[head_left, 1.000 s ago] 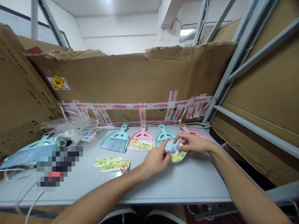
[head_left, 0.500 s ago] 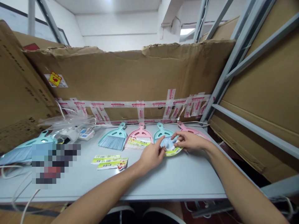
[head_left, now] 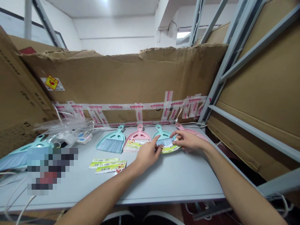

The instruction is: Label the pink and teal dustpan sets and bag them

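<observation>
A white, green and yellow printed label (head_left: 170, 149) lies across the front of a turquoise dustpan with a blue-bristled brush (head_left: 166, 141). My left hand (head_left: 148, 155) has its thumb and fingers closed at the label's left end, index finger pointing up. At the other end, my right hand (head_left: 187, 140) pinches the label with bent fingers. Left of these, a pink dustpan (head_left: 141, 135) carries a similar label (head_left: 134, 144) over its brush. Another turquoise dustpan set (head_left: 111, 143) has bare bristles. My right hand partly hides a second pink dustpan (head_left: 191, 130).
Several loose labels (head_left: 110, 165) lie on the grey table (head_left: 178, 178). Left are another turquoise dustpan (head_left: 17, 154), a power strip (head_left: 84, 138), clear plastic wrap (head_left: 63, 125) and cables. A taped cardboard sheet (head_left: 122, 81) stands behind; a metal frame (head_left: 217, 81) rises on the right.
The label between my hands now sits lower and flatter across the turquoise dustpan's front. Both hands stay at its ends. The camera view has shifted slightly.
</observation>
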Action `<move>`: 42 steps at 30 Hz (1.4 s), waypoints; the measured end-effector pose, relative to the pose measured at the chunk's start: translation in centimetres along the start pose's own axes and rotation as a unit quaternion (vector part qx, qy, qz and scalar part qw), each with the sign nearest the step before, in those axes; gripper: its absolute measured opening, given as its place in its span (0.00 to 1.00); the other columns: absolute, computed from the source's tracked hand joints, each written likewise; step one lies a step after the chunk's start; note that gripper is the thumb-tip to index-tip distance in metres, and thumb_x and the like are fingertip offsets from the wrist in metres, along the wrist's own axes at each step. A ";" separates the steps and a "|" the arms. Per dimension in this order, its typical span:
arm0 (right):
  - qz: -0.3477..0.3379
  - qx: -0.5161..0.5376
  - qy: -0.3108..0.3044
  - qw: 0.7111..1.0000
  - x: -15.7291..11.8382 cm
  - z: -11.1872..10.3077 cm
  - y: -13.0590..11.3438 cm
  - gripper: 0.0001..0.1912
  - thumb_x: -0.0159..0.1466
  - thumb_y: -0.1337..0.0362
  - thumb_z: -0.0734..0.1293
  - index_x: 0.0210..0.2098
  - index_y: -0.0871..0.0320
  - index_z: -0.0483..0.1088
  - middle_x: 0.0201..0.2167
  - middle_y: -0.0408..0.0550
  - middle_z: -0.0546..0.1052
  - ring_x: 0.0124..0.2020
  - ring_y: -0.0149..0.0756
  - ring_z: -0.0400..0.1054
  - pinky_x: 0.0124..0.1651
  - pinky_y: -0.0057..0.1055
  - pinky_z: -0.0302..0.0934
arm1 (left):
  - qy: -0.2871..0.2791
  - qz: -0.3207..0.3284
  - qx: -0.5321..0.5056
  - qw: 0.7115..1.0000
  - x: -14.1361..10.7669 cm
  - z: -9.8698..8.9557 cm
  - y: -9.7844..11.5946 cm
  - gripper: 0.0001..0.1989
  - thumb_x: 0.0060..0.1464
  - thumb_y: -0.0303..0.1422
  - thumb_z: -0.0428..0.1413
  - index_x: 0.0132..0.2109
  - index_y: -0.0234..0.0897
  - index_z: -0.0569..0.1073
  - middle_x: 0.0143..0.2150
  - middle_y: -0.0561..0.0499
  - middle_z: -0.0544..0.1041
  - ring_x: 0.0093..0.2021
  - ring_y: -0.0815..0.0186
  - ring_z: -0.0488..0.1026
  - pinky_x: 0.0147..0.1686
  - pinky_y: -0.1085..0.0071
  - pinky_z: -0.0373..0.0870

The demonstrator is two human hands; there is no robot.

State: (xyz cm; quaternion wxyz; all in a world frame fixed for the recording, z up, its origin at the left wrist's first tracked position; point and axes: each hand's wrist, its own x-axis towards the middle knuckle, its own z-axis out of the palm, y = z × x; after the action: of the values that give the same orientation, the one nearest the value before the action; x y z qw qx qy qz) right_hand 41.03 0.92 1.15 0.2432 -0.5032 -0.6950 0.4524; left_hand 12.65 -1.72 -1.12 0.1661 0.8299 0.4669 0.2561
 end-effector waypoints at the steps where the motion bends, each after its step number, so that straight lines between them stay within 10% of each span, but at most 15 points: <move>1: 0.000 0.002 0.004 1.000 0.1 0.0 0.0 0.26 0.62 0.48 0.78 0.53 0.54 0.73 0.25 0.34 0.70 0.22 0.32 0.68 0.22 0.27 0.58 | -0.001 0.000 0.014 1.000 0.1 -0.1 -0.2 0.29 0.74 0.42 0.52 0.76 0.42 0.67 0.41 0.48 0.87 0.37 0.55 0.82 0.36 0.66 0.67; 42: -0.067 -0.287 0.231 0.927 1.3 0.2 0.4 0.14 0.71 0.58 0.69 0.51 0.57 0.80 0.39 0.52 0.83 0.42 0.47 0.76 0.47 0.37 0.63 | 0.044 0.069 0.127 0.989 1.2 -2.2 -1.1 0.18 0.76 0.34 0.51 0.65 0.42 0.76 0.54 0.43 0.80 0.51 0.54 0.80 0.45 0.64 0.76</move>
State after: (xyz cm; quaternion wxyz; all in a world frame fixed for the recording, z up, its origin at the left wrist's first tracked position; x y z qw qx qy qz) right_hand 40.52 2.08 0.54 0.2718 -0.5943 -0.7519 0.0871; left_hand 11.14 -0.10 0.42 0.0205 0.8622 0.4445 0.2419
